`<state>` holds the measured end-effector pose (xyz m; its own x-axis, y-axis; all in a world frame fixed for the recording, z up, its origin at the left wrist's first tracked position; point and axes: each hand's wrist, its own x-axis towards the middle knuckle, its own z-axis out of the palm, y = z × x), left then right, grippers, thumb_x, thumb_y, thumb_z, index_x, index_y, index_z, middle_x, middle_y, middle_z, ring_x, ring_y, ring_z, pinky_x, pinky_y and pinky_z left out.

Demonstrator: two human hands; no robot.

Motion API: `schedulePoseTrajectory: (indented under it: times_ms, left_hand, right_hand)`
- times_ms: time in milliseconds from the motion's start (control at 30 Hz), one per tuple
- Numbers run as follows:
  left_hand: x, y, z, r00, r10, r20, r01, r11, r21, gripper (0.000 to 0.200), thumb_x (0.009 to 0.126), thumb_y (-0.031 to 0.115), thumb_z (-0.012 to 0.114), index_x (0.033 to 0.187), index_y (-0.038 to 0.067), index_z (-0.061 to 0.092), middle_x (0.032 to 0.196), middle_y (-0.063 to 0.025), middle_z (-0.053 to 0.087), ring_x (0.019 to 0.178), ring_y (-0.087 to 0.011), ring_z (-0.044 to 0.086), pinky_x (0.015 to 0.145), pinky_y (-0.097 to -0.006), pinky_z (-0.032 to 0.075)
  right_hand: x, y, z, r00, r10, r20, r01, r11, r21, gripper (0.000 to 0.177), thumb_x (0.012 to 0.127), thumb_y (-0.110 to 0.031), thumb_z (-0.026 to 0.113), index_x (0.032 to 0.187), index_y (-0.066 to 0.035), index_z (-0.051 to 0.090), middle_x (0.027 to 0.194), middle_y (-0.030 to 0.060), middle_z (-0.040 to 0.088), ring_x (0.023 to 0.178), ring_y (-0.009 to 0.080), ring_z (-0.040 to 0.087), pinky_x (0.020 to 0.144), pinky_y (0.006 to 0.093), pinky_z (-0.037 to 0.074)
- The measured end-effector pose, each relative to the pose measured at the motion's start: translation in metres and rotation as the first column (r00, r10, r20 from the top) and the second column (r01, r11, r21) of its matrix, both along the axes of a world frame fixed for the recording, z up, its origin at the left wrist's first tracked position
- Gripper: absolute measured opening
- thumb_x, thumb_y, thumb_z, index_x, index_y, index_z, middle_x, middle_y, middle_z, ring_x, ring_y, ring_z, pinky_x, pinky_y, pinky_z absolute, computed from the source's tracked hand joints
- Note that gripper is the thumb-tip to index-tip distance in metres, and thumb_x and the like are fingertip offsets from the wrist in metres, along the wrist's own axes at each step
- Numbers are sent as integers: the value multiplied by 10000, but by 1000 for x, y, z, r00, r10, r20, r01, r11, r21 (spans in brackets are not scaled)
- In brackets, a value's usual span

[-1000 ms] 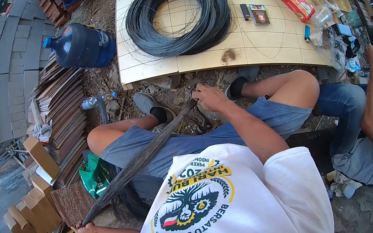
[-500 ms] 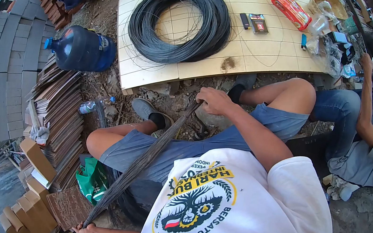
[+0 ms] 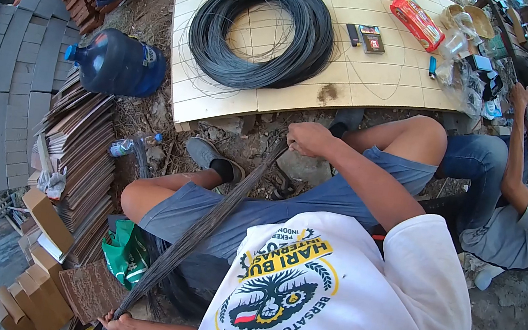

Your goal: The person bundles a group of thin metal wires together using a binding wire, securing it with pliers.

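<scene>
A long bundle of thin dark wire (image 3: pixel 205 224) runs diagonally across my lap, over the blue shorts. My right hand (image 3: pixel 309 139) is closed around its upper end, just below the edge of the pale board. At the lower left, my left hand (image 3: pixel 117 323) grips the other end, beside a brown tile. The bundle stays fairly straight between the two hands. More dark wire (image 3: pixel 182 288) lies under and beside it, partly hidden by my leg. A big coil of dark wire (image 3: pixel 311 43) rests on the pale board (image 3: pixel 364 78).
A blue water jug (image 3: pixel 123 65), stacked tiles (image 3: pixel 80 153) and a green bag (image 3: pixel 126 254) are on the left. The board also holds a red packet (image 3: pixel 417 22), a cigarette box (image 3: pixel 371 40) and plastic bags. A co-worker (image 3: pixel 515 227) sits at the right.
The board and coil appear slightly further right and the jug a little higher, as the view has shifted. Both hands keep their hold on the bundle; my right hand appears slightly further right.
</scene>
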<state>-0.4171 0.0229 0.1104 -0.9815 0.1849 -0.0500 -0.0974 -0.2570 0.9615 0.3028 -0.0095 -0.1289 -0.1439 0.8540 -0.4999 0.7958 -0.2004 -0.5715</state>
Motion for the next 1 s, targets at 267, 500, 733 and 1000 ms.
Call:
schedulePoseTrajectory:
  times_ms: [267,500,733,1000]
  left_hand:
    - [-33,0,-2,999,-50,5,50,999,-9,372,919,281,668,653,164,436,558,67,401,507,-113,434,508,-264,391]
    - [-21,5,7,997,-77,0,77,997,0,387,942,289,643,660,146,421,570,61,381,503,-110,426,477,-262,392]
    - [-24,11,5,991,-125,-46,126,992,30,397,930,269,664,658,139,404,596,49,359,511,-114,402,478,-269,398]
    - [-23,10,11,988,-148,-52,150,988,48,407,923,294,668,643,145,412,575,44,379,500,-120,416,487,-278,400]
  right_hand:
    - [-14,-14,-11,993,-122,-5,121,980,158,134,866,-210,633,877,-91,695,957,140,630,934,357,643,814,473,506]
    - [-15,-15,6,989,-147,13,144,980,134,153,832,-225,692,925,-105,694,1018,126,615,1034,331,594,871,452,497]
    - [-25,-19,8,997,-76,-9,76,961,265,182,826,-210,688,984,-121,673,1072,108,569,1105,303,538,920,448,481]
    - [-31,-20,-13,986,-141,-92,156,972,176,164,816,-197,683,962,-126,664,989,108,589,1055,313,561,899,455,481]
